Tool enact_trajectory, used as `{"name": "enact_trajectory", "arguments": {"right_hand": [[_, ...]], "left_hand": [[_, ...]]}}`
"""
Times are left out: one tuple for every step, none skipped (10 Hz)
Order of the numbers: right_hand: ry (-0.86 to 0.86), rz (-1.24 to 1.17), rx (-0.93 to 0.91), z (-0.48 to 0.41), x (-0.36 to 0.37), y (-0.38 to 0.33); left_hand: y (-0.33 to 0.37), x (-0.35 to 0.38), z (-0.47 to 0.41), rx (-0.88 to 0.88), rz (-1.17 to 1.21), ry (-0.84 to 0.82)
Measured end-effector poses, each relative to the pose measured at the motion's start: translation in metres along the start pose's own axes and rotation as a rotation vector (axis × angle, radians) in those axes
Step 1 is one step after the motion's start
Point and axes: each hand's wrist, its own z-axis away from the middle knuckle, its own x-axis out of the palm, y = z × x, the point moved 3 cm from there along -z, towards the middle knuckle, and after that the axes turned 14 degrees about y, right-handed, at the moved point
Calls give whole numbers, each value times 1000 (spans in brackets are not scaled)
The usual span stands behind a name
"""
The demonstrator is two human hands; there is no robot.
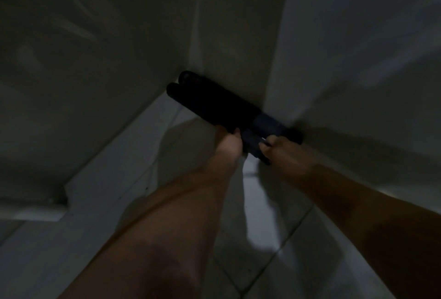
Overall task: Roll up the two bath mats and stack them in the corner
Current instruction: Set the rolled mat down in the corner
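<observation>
Two dark rolled bath mats lie side by side along the foot of a wall in a dim corner. The far roll (205, 88) rests against the wall. The near roll (191, 100) runs parallel to it, touching it. My left hand (225, 147) holds the near roll around its middle, fingers curled over it. My right hand (285, 153) grips the right end of the rolls, where the fabric looks a lighter blue-grey (265, 123). The light is poor, so the mats' texture is hidden.
Pale walls meet at a vertical corner (274, 60) just behind the mats. A white panel, like a door or cabinet side (71, 84), stands to the left with its lower edge above the floor. The floor (274, 227) is glossy light tile.
</observation>
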Motion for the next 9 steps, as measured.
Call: {"name": "enact_trajectory", "arguments": {"right_hand": [[-13, 38, 15, 0, -2, -5], [33, 63, -4, 0, -7, -3], [32, 50, 14, 3, -13, 5], [19, 37, 16, 8, -15, 7], [37, 32, 8, 15, -19, 6], [108, 11, 13, 28, -32, 5], [85, -65, 75, 51, -53, 2], [-71, -167, 225, 105, -94, -8], [-64, -147, 250, 151, -144, -17]], "left_hand": [[1, -3, -2, 42, -52, 9], [-7, -6, -1, 91, -116, -2], [-10, -6, 6, 237, -223, -12], [-9, -7, 15, 296, -237, -22], [-12, -9, 24, 373, -207, -54], [-10, -16, 40, 355, -218, -91], [-7, -31, 68, 323, -206, -131], [8, -70, 124, 292, -240, -187], [31, -107, 175, 298, -236, -255]]}}
